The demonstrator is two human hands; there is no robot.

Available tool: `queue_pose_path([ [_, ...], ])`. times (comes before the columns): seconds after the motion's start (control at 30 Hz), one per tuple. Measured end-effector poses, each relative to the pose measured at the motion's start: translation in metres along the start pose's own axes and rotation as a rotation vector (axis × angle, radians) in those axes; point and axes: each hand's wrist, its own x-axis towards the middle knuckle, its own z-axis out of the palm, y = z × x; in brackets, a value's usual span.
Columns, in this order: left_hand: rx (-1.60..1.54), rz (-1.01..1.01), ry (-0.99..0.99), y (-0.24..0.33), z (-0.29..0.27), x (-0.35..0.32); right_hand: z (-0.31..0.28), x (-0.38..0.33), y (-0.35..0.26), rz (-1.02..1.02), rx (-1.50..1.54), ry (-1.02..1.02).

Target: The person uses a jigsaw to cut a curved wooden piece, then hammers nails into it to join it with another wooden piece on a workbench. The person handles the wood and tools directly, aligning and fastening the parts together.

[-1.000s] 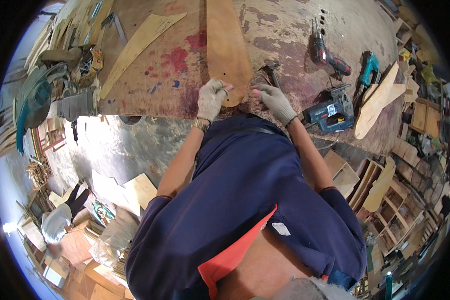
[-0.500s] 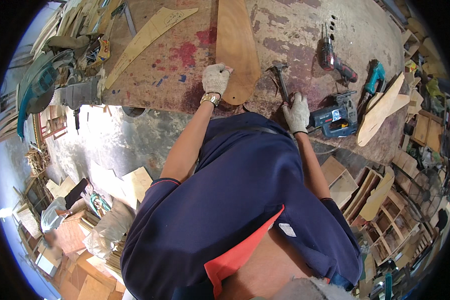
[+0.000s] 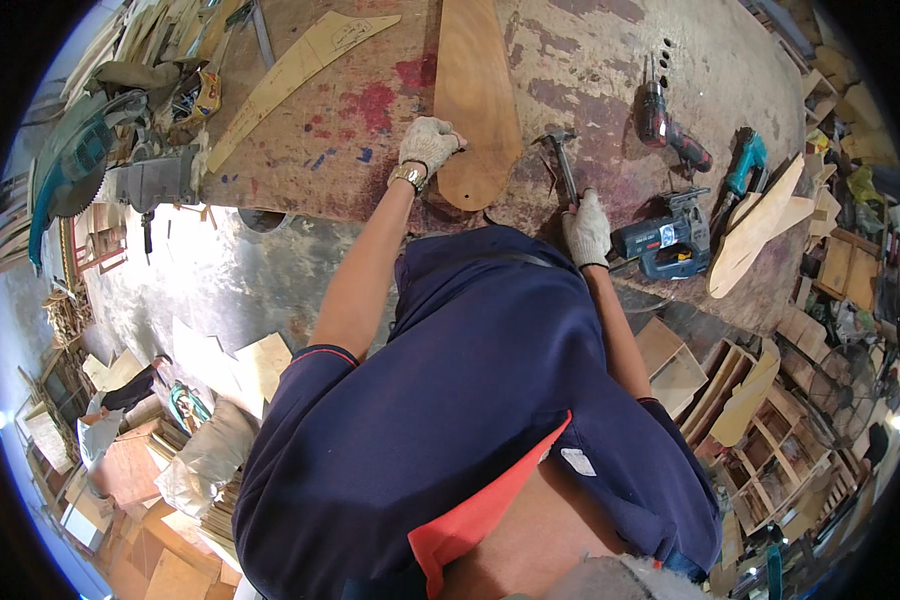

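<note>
A long rounded wooden board lies on the worn workbench. My left hand, in a white knit glove, rests on the board's left edge near its rounded end. My right hand, gloved too, is closed around the handle of a hammer that lies on the bench just right of the board. My dark blue shirt hides the bench's near edge below both hands.
A blue jigsaw, a red drill, a teal power tool and pale curved wood pieces lie right of the hammer. A long tapered wood strip and a mitre saw are at the left. Wood offcuts cover the floor.
My right hand moved from the board's end to the right and closed on the hammer handle. My left hand shifted up along the board's left edge.
</note>
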Motion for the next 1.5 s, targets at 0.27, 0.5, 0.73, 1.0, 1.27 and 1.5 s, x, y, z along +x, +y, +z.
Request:
queue_pose_path([
  [0.27, 0.164, 0.133, 0.07, 0.009, -0.003, -0.008, 0.0, 0.002, 0.001, -0.103, 0.053, 0.076],
  [0.5, 0.245, 0.286, 0.715, -0.023, 0.019, -0.013, -0.026, -0.013, -0.016, -0.064, 0.269, 0.069],
  [0.73, 0.19, 0.331, 0.67, -0.033, 0.048, -0.004, -0.035, -0.031, -0.03, -0.166, 0.477, -0.043],
  [1.0, 0.149, 0.214, 0.615, -0.011, 0.04, 0.015, -0.059, -0.022, -0.093, -0.292, 0.453, -0.116],
  [1.27, 0.35, 0.197, 0.597, -0.005, 0.055, 0.054, -0.098, -0.038, -0.105, -0.851, 0.616, 0.228],
  [1.5, 0.268, 0.209, 0.592, -0.004, 0.052, 0.054, -0.05, -0.008, -0.103, -0.211, 0.321, -0.203],
])
